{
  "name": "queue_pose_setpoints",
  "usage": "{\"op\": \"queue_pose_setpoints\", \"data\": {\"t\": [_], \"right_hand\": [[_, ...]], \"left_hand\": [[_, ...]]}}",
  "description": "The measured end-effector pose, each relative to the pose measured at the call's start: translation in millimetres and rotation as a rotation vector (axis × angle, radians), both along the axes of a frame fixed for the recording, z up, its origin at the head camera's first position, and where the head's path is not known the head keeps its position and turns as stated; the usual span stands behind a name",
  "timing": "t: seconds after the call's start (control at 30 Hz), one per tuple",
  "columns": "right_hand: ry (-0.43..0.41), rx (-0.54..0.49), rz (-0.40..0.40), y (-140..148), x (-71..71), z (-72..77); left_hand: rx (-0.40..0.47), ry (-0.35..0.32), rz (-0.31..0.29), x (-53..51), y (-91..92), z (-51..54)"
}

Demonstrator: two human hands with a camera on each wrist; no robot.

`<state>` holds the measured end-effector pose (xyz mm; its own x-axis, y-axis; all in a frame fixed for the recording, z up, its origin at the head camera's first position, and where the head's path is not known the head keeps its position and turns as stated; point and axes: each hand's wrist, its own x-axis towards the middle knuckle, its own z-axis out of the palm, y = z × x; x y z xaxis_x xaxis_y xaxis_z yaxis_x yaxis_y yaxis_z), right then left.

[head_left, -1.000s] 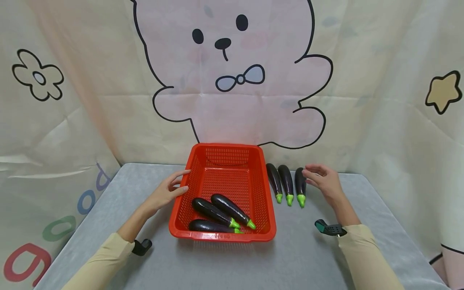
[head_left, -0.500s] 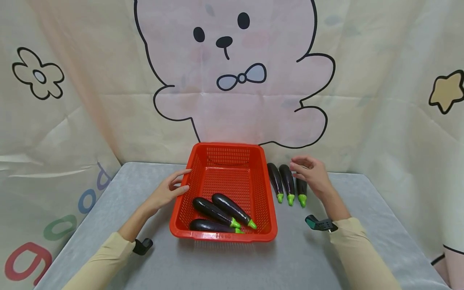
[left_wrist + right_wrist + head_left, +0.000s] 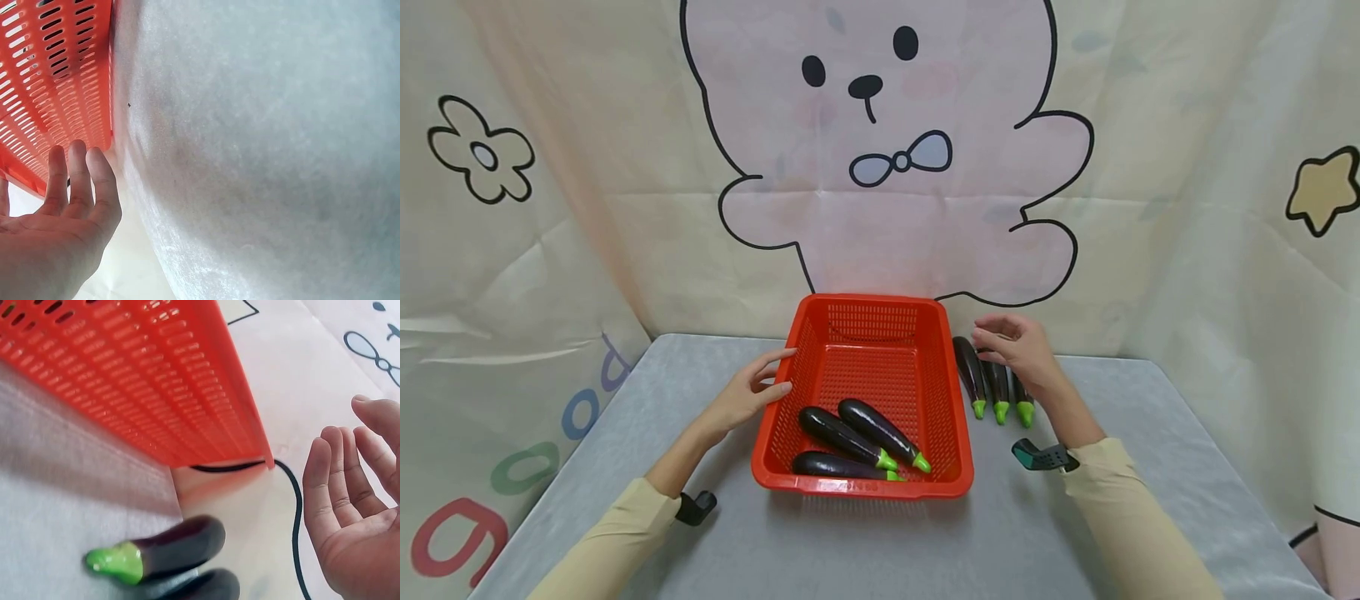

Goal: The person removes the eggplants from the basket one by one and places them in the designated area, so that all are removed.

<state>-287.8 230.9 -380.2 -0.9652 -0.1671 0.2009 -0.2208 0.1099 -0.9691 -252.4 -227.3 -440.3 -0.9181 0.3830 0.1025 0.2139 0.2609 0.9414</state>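
Observation:
A red plastic basket (image 3: 865,375) with slotted walls stands mid-table. Three dark eggplants lie inside near its front: an upper right eggplant (image 3: 876,427), a middle eggplant (image 3: 831,430) and a lower eggplant (image 3: 835,465). My left hand (image 3: 741,404) touches the basket's left side with extended fingers; they lie along its slotted outer wall (image 3: 75,100) in the left wrist view. My right hand (image 3: 1018,354), fingers loosely bent and holding nothing, is above a row of three eggplants right of the basket. It partly hides the middle and right ones; the left eggplant (image 3: 967,367) shows fully.
A grey cloth covers the table (image 3: 880,550). Behind it hangs a pale curtain (image 3: 1135,275) printed with a bear. A thin black curved line (image 3: 297,512), part of the print, shows behind the basket in the right wrist view.
My right hand has moved left, from beside the rightmost eggplant of the row to above the middle one. The left hand and the basket have stayed in place.

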Motion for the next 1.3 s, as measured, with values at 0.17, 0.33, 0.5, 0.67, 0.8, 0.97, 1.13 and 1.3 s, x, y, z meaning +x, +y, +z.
{"op": "queue_pose_setpoints", "data": {"t": [0.17, 0.33, 0.5, 0.67, 0.8, 0.97, 1.13, 1.3], "right_hand": [[0.015, 0.04, 0.023, -15.5, -1.3, 7.6], [0.029, 0.038, 0.071, -36.9, -3.0, 17.3], [0.023, 0.051, 0.117, -60.3, -4.7, 26.4], [0.03, 0.07, 0.163, -83.8, -5.3, 36.2], [0.027, 0.088, 0.202, -100.2, -6.2, 42.5], [0.029, 0.125, 0.248, -116.5, -10.1, 44.5], [-0.01, 0.083, 0.265, -130.6, -10.9, 41.1], [-0.041, 0.07, 0.263, -141.2, -10.3, 33.7]], "left_hand": [[-0.006, 0.0, 0.001, 0.3, 0.7, 0.3], [0.001, 0.002, -0.002, 0.1, 0.8, -0.2], [0.001, 0.003, -0.003, -0.3, 0.3, -0.6], [0.003, -0.008, 0.003, -0.8, -0.1, -1.0], [0.001, -0.02, 0.011, -0.5, 0.5, -0.1], [0.013, -0.013, 0.004, -0.3, 0.8, -0.3], [0.008, -0.012, 0.009, -0.3, 0.4, -0.5], [0.009, -0.011, 0.005, -0.3, 0.3, -1.0]]}}
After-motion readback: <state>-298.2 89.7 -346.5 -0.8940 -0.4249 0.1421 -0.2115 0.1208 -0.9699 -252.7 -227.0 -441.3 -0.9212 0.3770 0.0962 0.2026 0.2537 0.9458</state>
